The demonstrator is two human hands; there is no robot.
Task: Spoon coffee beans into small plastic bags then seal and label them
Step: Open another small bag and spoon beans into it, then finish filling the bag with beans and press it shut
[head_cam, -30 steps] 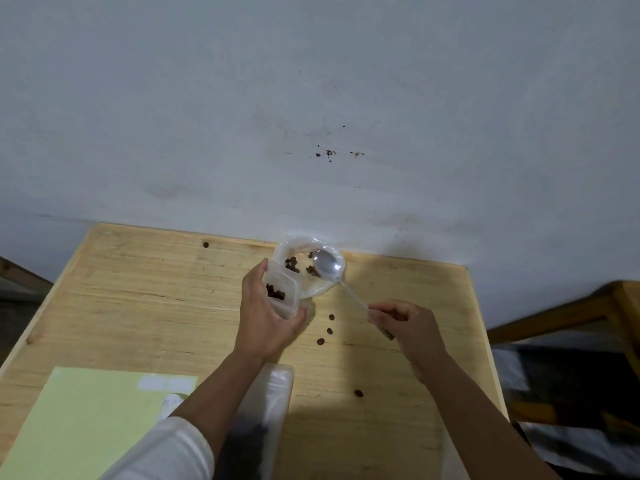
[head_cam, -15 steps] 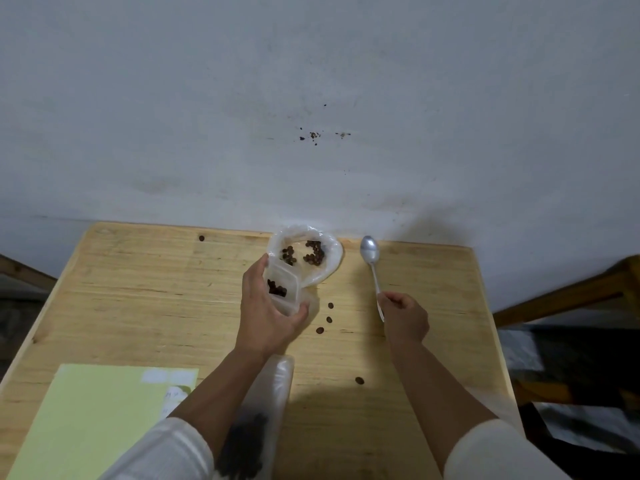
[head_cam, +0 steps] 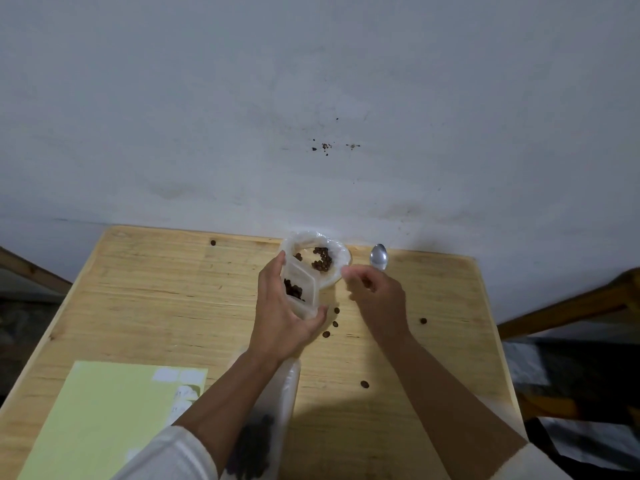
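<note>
Small bag (head_cam: 300, 289): sitting mid-table in the left hand (head_cam: 284, 317), fingers curling round it — coffee beans (head_cam: 293, 292) showing inside
Open bean bag (head_cam: 320, 259): lying just behind it; the right hand (head_cam: 375, 299) is pinching its near rim, fingers bent
Spoon (head_cam: 379, 257): lying beside that bag, its handle hidden behind the right hand
Loose beans (head_cam: 330, 323): lying scattered on the wooden table (head_cam: 173, 299)
Label sheet (head_cam: 104, 417): lying at the near left — green

Faint writing on the white labels (head_cam: 183, 398) is too blurred to read.
</note>
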